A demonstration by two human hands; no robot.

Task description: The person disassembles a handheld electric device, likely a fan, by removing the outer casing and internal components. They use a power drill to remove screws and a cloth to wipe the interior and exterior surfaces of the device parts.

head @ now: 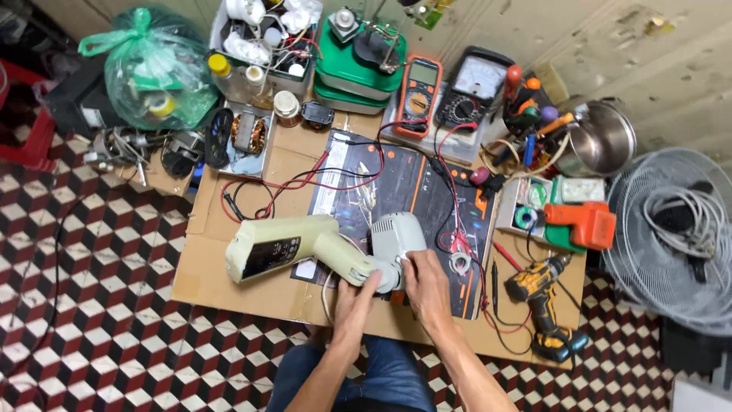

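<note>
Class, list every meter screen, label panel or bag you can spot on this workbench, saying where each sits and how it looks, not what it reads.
Digital multimeter: back centre, orange case, small grey screen.
Analog meter: right beside it, black, pale dial face.
Dark label panel: on the cream appliance's base, left of both hands.
Green plastic bag: back left, knotted, translucent.

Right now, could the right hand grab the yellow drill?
Probably yes: the right hand rests on the cream appliance, and the yellow drill lies to its right with only thin wires between them.
</note>
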